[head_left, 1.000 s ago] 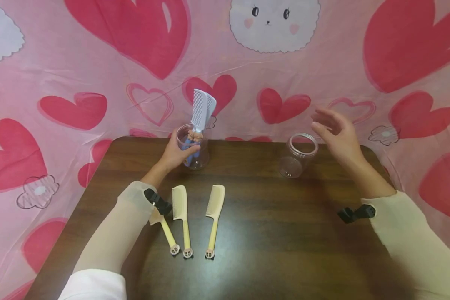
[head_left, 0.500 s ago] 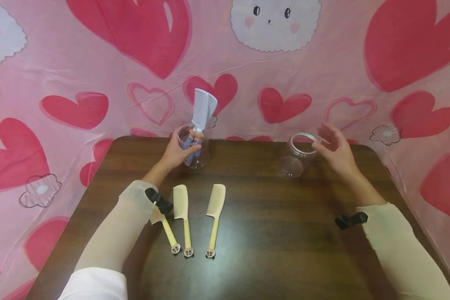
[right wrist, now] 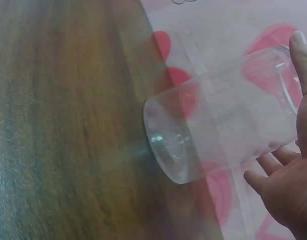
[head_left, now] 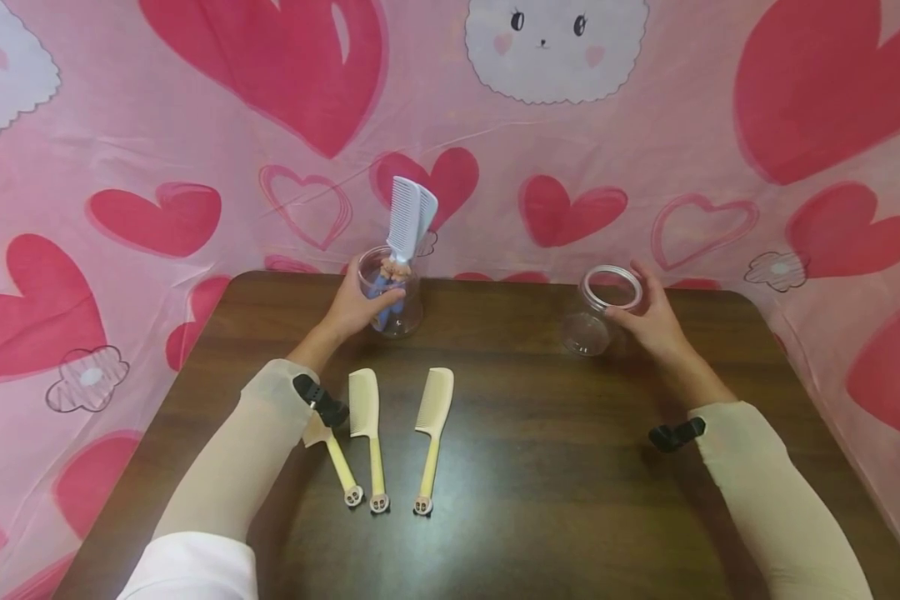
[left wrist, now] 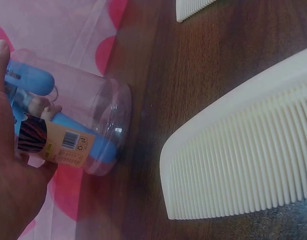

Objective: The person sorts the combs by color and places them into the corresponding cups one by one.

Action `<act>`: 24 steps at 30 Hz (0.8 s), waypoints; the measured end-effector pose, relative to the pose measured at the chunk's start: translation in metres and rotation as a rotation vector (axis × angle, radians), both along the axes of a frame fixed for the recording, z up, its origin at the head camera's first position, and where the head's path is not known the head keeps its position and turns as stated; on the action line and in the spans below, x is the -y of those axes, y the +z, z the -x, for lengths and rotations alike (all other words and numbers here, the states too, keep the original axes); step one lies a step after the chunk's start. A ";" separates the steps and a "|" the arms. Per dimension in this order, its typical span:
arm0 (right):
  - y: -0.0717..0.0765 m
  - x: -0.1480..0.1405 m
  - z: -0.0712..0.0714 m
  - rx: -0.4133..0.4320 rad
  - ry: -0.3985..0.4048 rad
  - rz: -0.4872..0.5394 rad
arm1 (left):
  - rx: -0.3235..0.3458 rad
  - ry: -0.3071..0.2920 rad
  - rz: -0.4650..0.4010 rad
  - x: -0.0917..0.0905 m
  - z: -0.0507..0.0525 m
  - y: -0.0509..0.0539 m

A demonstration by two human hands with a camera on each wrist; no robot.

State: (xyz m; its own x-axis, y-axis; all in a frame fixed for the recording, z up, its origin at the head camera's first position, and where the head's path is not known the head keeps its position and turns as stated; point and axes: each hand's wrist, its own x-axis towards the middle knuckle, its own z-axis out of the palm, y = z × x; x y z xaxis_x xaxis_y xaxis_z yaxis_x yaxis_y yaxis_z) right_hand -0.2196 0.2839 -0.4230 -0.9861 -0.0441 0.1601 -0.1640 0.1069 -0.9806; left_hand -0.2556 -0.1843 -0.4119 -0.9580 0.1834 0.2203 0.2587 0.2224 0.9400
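In the head view my left hand [head_left: 348,310] grips a clear plastic jar [head_left: 411,315] at the table's back left. Light-blue combs [head_left: 402,218] stand in it, teeth end up. A label [left wrist: 68,141] and the blue handles [left wrist: 83,130] show through its wall in the left wrist view. At the back right, my right hand [head_left: 656,321] holds a second clear jar [head_left: 585,333] near its rim, thumb in front and fingers behind. No comb shows inside that jar [right wrist: 213,120] in the right wrist view; it stands upright on the table.
Cream combs with yellow handles lie on the brown table [head_left: 555,467]: a right one [head_left: 433,408], a middle one [head_left: 364,408] and a left one [head_left: 337,462] partly under my left wrist. A pink heart-patterned cloth [head_left: 450,117] hangs behind the table.
My right hand has come left and down from beside the right jar, and its fingers and thumb have closed round the jar near the rim. The left hand stays on its jar.
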 end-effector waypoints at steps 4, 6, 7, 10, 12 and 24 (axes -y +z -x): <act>-0.003 0.003 0.001 -0.010 -0.009 0.000 | 0.011 -0.005 0.011 -0.003 -0.009 0.014; -0.004 0.004 0.002 -0.014 -0.018 -0.027 | 0.016 -0.007 0.009 -0.003 -0.011 0.015; -0.004 0.004 0.002 -0.018 -0.022 -0.043 | 0.017 -0.007 0.008 -0.003 -0.011 0.016; -0.005 0.006 0.003 -0.031 -0.024 -0.071 | 0.018 -0.007 0.008 -0.003 -0.009 0.014; -0.007 0.007 0.003 -0.031 -0.031 -0.075 | 0.015 -0.010 0.004 -0.002 -0.008 0.011; -0.015 0.010 0.004 -0.050 -0.071 -0.102 | 0.033 0.032 0.074 0.006 0.012 -0.016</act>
State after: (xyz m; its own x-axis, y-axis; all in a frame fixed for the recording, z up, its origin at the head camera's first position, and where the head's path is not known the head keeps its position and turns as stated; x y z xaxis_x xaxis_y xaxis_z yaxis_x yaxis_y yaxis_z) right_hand -0.2238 0.2744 -0.4376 -0.9782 0.0065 0.2074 -0.2010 0.2184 -0.9549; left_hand -0.2677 -0.1905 -0.4279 -0.9702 0.1677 0.1751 0.2193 0.2994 0.9286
